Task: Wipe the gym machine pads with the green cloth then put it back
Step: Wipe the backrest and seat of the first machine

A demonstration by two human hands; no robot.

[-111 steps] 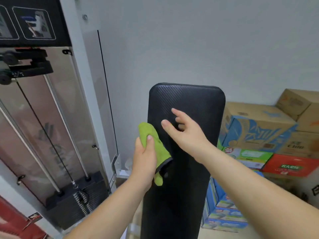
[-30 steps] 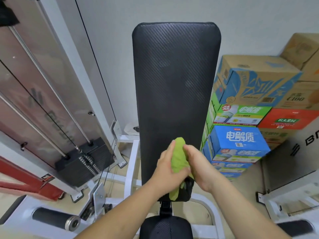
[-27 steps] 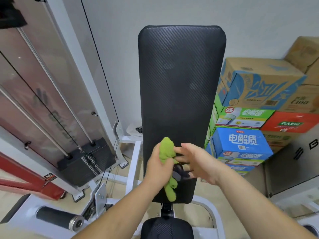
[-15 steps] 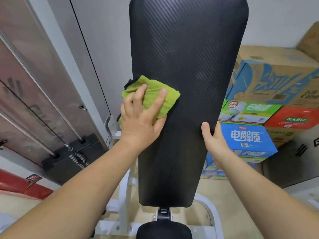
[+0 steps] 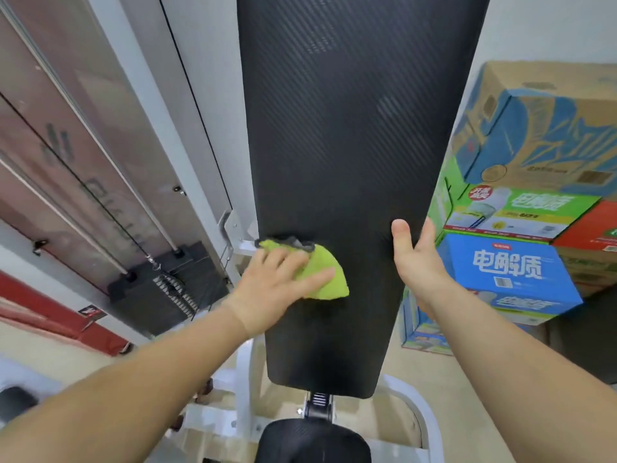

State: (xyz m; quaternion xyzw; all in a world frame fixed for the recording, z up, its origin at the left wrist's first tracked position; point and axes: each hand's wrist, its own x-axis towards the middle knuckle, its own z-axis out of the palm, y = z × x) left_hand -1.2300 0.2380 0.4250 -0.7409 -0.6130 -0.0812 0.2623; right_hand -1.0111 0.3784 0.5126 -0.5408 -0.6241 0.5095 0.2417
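A tall black back pad [image 5: 350, 145] with a ribbed texture stands upright in front of me. My left hand [image 5: 273, 289] presses the green cloth [image 5: 325, 279] flat against the pad's lower left part, fingers spread over it. My right hand [image 5: 417, 262] grips the pad's right edge, thumb on the front face and fingers wrapped behind. Below the back pad, the top of a black seat pad [image 5: 314, 442] shows at the bottom edge.
A weight stack [image 5: 167, 279] with cables and guide rods stands behind a clear shield at the left. Stacked cardboard boxes [image 5: 521, 272] fill the right side. The white machine frame [image 5: 240, 379] runs under the pad. A grey wall is behind.
My left hand has slid the cloth down the pad's left side from the upper part to the lower part. My right hand stays on the right edge.
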